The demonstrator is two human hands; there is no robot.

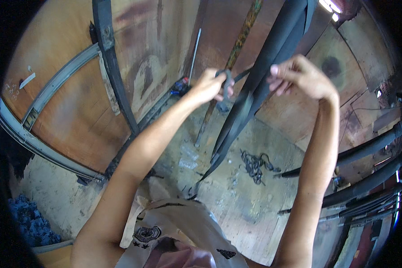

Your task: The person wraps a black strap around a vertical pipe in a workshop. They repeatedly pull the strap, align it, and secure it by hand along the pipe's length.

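My left hand (212, 85) is closed around a dark rubber-like strip (228, 87), which loops over its fingers. A short length of the strip runs from there to a tall bundle of long black sheets (265, 56) hanging in front of me. My right hand (301, 78) is raised just right of the bundle, with its fingers loosely bent and apart. Nothing shows in its grasp. The bundle slants from the upper right down to a narrow lower end near the floor.
A rusty pole (243, 38) stands behind the bundle. Tangled black strips (257, 167) and a clear plastic bottle (188, 156) lie on the floor. More long black pieces (366, 190) extend along the right. A dark metal post (114, 76) is at left, by blue material (31, 221).
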